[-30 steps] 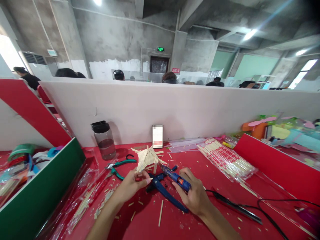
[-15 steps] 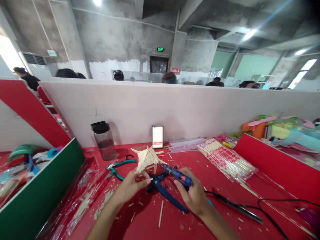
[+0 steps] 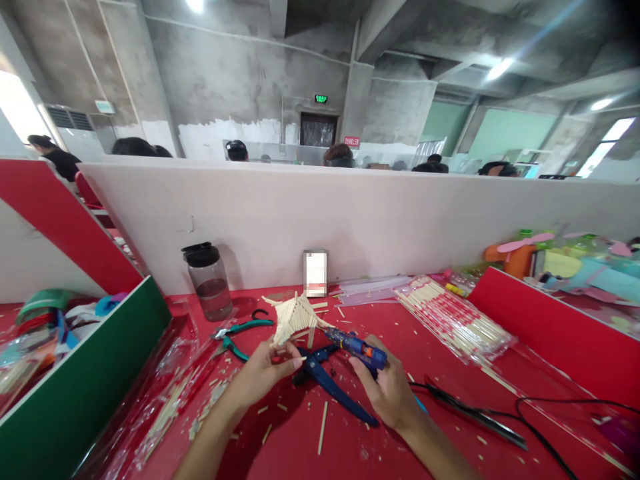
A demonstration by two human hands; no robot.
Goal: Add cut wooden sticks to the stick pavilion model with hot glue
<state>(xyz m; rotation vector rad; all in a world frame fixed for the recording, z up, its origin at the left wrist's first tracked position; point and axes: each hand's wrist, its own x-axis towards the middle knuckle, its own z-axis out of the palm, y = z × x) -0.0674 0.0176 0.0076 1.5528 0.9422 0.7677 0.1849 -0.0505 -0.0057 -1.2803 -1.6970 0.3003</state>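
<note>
My right hand [image 3: 389,390] is wrapped round a blue hot glue gun [image 3: 361,349]. The gun's nozzle points left, close to the right edge of a pointed, tent-like structure of pale wooden sticks [image 3: 295,319]. At the structure's lower left corner is my left hand [image 3: 267,370], closed, with a short wooden stick [image 3: 301,360] pinched at the thumb. Whether its fingertips also grip the structure is hard to see. Dark blue cutters [image 3: 335,390] lie just below, between both hands. Green-handled pliers [image 3: 243,327] rest to the left.
A water bottle [image 3: 207,287] and a bright phone [image 3: 315,273] stand by the white partition [image 3: 280,220]. Packed sticks [image 3: 455,317] lie at right, near a black cable [image 3: 530,427]. Stick scraps litter the red table [image 3: 370,453]. A green divider [image 3: 100,373] borders the left side.
The glue gun and my right hand have shifted very slightly to the right. My left hand and the stick structure look the same.
</note>
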